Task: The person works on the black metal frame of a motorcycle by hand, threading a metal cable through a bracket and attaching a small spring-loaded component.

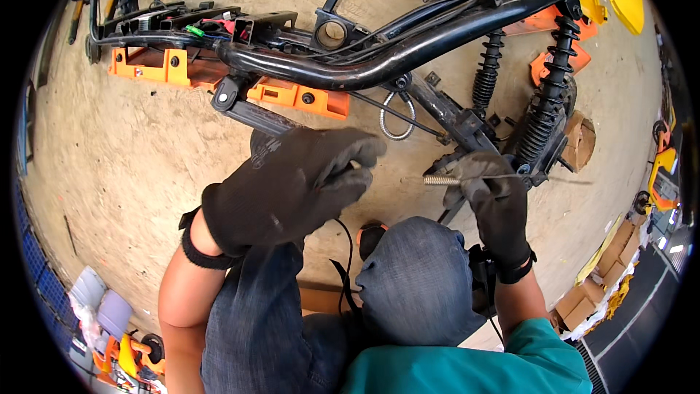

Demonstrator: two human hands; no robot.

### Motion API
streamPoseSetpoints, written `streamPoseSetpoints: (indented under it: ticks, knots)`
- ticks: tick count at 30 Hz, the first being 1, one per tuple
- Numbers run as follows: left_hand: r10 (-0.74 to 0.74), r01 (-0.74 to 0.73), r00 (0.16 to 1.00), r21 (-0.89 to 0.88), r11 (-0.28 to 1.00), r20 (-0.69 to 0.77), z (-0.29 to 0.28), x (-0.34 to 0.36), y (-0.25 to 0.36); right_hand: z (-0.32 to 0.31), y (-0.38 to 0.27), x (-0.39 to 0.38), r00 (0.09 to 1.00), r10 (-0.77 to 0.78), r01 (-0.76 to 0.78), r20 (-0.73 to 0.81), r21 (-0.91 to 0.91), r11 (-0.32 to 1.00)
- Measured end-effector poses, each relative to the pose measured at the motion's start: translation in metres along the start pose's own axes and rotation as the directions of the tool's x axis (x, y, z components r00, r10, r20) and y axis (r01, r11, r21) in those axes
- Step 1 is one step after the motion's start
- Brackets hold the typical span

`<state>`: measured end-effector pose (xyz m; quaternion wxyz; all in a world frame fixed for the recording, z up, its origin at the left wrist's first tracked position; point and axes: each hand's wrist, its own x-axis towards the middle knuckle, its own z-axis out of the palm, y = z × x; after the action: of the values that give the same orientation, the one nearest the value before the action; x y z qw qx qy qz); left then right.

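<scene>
My right hand (496, 193), in a dark work glove, pinches a small metal coil spring (442, 180) near its right end. A thin cable or wire (561, 179) passes through these fingers and sticks out to the right. Level with it on the left, my gloved left hand (292, 186) is closed, with fingers curled toward the thumb. A pale spot shows between those fingers, too small to name. Both hands are in front of a black tubular vehicle frame (350, 73), near its shock absorber (543, 106) and a grey metal arm (255, 113).
Orange brackets (299, 97) are bolted under the frame. A braided metal hose loop (397, 120) hangs below it. A torn cardboard piece (580, 142) lies right of the shock absorber. Cardboard boxes (583, 303) are at the lower right, plastic parts (113, 314) at the lower left.
</scene>
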<state>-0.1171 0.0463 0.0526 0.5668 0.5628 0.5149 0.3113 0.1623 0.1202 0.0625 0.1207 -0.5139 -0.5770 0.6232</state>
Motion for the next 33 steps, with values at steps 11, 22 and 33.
streamPoseSetpoints:
  ticks: [11,22,33]
  knots:
    - [0.053,-0.071,0.983,-0.093,0.993,-0.178,0.027,0.000,0.002,0.011,-0.040,0.016,0.999,-0.034,0.029,0.029,0.169,0.985]
    - [0.032,-0.069,0.956,-0.118,0.991,-0.293,0.001,-0.005,-0.009,0.011,-0.099,0.042,0.956,-0.272,0.241,-0.108,-0.236,0.941]
    - [0.009,-0.077,0.917,-0.156,0.985,-0.398,-0.027,-0.012,-0.025,0.036,-0.147,0.071,0.969,-0.248,0.242,-0.014,-0.175,0.954]
